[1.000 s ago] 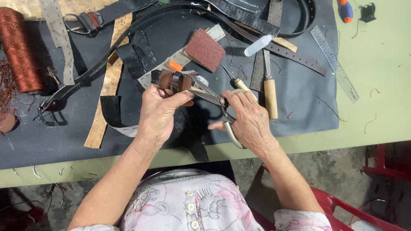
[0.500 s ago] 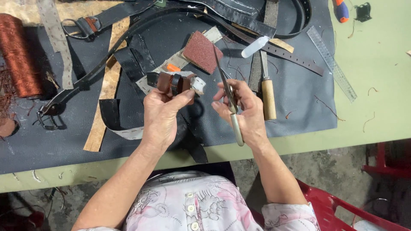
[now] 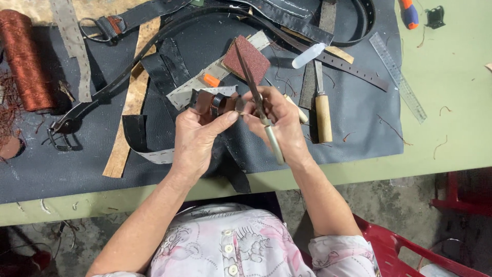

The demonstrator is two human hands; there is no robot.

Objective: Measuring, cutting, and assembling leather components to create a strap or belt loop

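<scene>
Left hand [image 3: 197, 136] with fingers pinching a small brown leather piece [image 3: 212, 102], held just above the dark mat [image 3: 359, 128] on the bench [image 3: 451, 138]. Right hand [image 3: 279, 123] with fingers wrapped around scissors [image 3: 256, 100], blades pointing away beside a reddish sanding block [image 3: 247, 59]. Wooden-handled knife [image 3: 323, 115] flat on the mat, just right of that hand.

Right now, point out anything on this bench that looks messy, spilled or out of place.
Loose reddish thread lies tangled beside the copper-coloured spool at the left edge, and stray snippets dot the green table. Leather strips overlap untidily on the dark mat. Nothing looks damaged; the left hand pinches a small brown leather piece, the right hand grips scissors.
</scene>
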